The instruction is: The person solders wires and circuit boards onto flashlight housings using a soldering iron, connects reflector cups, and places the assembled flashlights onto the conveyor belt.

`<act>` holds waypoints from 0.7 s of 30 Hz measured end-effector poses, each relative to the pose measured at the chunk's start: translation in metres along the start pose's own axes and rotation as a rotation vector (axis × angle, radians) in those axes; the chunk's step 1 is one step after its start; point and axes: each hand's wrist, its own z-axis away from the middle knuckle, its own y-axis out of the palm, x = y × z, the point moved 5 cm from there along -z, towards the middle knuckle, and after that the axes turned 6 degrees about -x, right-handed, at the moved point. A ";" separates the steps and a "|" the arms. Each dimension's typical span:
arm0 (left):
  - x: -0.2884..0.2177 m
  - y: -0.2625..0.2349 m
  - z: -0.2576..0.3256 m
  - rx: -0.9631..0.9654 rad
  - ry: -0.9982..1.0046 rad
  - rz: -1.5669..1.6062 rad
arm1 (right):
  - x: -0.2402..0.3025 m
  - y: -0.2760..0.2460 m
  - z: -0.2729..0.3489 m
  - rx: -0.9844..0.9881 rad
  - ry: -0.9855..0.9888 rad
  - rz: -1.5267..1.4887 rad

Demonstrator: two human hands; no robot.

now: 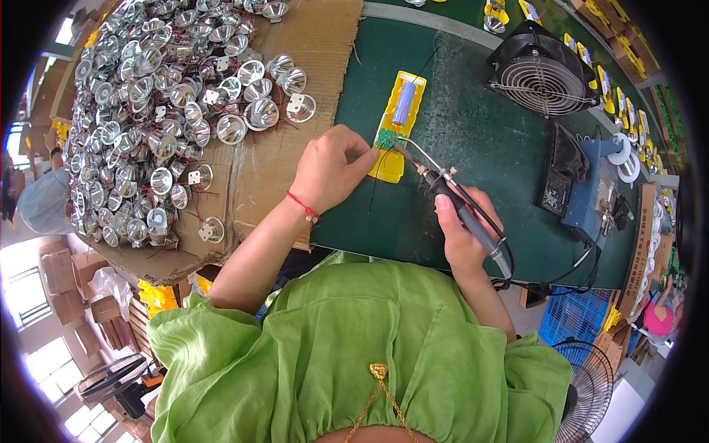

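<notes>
My right hand (470,240) is wrapped round the grey handle of a soldering iron (434,179); a thin metal tube runs along its front. The iron's tip reaches a small green circuit board (386,139). That board sits in a yellow plastic housing (388,171) lying on the table, with a blue cylindrical battery cell (404,102) at its far end. My left hand (332,166) rests at the housing's left side, thumb and forefinger pinched together by the board. What lies between those fingertips is too small to make out. A thin dark wire trails from the housing.
Silver reflector cups (159,125) with red wires are heaped on cardboard (295,159) at left. A black fan (543,74) with a wire grille stands far right. Near it are a blue soldering unit (591,188) and a solder spool (626,161). More yellow housings line the far edge.
</notes>
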 end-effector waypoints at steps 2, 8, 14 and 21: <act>0.000 0.001 -0.003 0.013 -0.018 -0.019 | -0.004 0.002 0.000 -0.006 0.027 -0.009; 0.004 0.003 -0.007 0.038 -0.074 -0.064 | -0.012 0.007 -0.002 0.006 0.092 -0.049; 0.006 0.002 -0.009 0.077 -0.104 -0.072 | -0.014 -0.001 0.002 -0.115 0.196 -0.165; 0.007 0.005 -0.011 0.089 -0.114 -0.075 | -0.015 -0.011 0.006 -0.121 0.198 -0.148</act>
